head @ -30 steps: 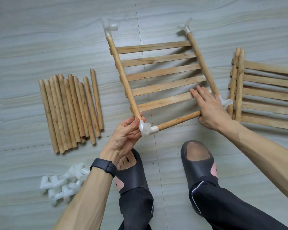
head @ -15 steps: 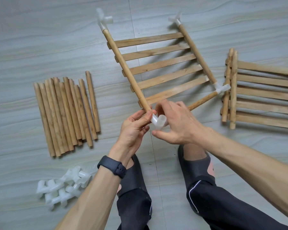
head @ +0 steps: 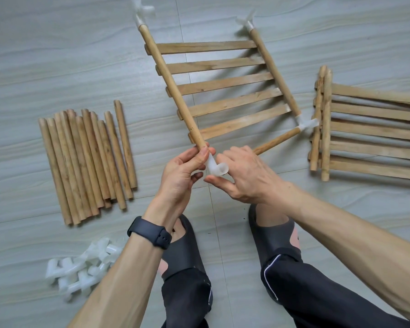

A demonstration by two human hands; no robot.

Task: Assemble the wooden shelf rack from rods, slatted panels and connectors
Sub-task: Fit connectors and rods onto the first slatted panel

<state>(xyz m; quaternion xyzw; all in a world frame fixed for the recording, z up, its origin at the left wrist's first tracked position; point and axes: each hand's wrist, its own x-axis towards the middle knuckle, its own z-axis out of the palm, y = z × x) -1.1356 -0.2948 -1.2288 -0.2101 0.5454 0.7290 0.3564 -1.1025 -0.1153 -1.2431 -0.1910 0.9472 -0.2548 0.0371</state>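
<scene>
Connector (head: pixel 215 168), pinched by right hand (head: pixel 246 178), opens toward the loose rod (head: pixel 277 139) slanting in from the right; left hand (head: pixel 180 174) grips side rod (head: pixel 173 86).

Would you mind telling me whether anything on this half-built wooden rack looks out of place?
Yes: the short round wooden cross rod is not seated in the white plastic elbow connector at the near-left corner; its socket gapes empty, leaving the frame open.

Tan rods (head: pixel 88 159), white connectors (head: pixel 81 268) (grey wood-grain floor (head: pixel 57 55))
</scene>
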